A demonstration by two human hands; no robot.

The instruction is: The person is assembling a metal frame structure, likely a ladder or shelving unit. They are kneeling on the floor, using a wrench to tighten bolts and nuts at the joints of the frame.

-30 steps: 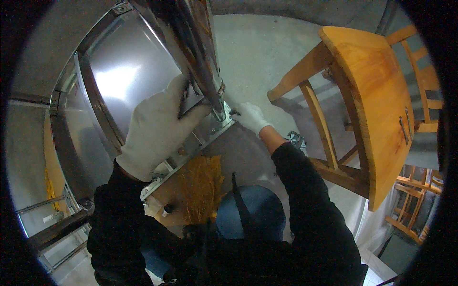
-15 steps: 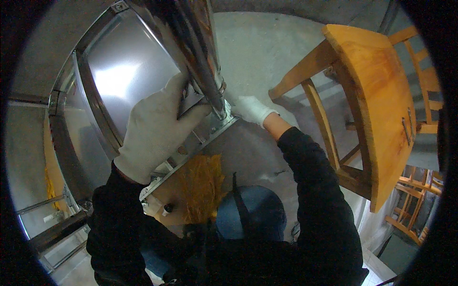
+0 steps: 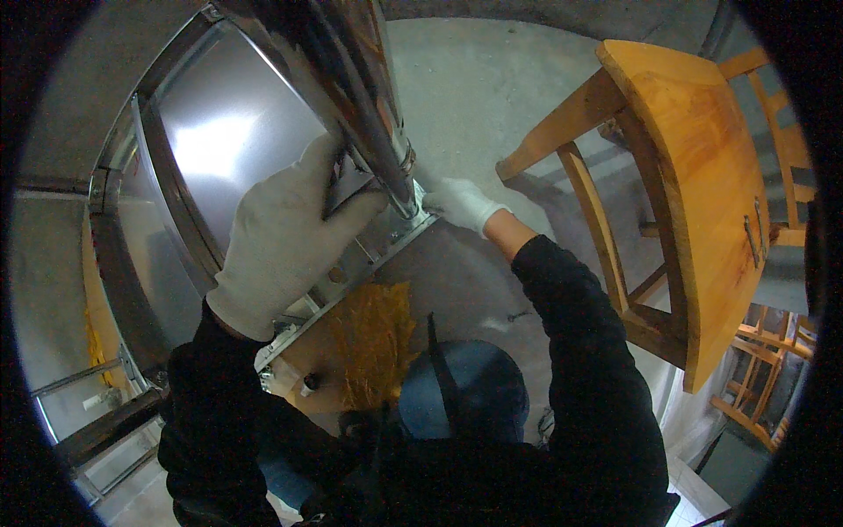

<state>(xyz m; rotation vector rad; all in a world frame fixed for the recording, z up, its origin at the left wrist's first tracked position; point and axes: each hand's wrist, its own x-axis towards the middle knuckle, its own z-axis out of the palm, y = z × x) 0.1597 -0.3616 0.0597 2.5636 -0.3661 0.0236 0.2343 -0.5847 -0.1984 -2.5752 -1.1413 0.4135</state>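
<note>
A dark, shiny metal leg (image 3: 364,97) runs down to the corner of a steel-panelled metal frame. My left hand (image 3: 285,233), in a whitish work glove, grips the leg near that corner. Its thumb lies on the near side and the other fingers disappear behind the metal. At the leg's lower end my right hand (image 3: 465,204), gloved in white, has its fingers drawn together against the corner fitting (image 3: 420,215). Whatever those fingertips hold is too small and hidden to make out. Behind my left hand shines a smooth steel panel (image 3: 219,105).
On the right a wooden chair (image 3: 702,202) lies tipped over, a small metal piece (image 3: 753,237) on its surface. More wooden chairs (image 3: 760,369) stand beyond it. Yellow-brown tape covers a board (image 3: 373,338) below the frame. Another metal bar (image 3: 114,426) is at lower left.
Both hands keep their places at the leg and corner. My right hand's fingers have shifted only slightly, and the view has moved a touch.
</note>
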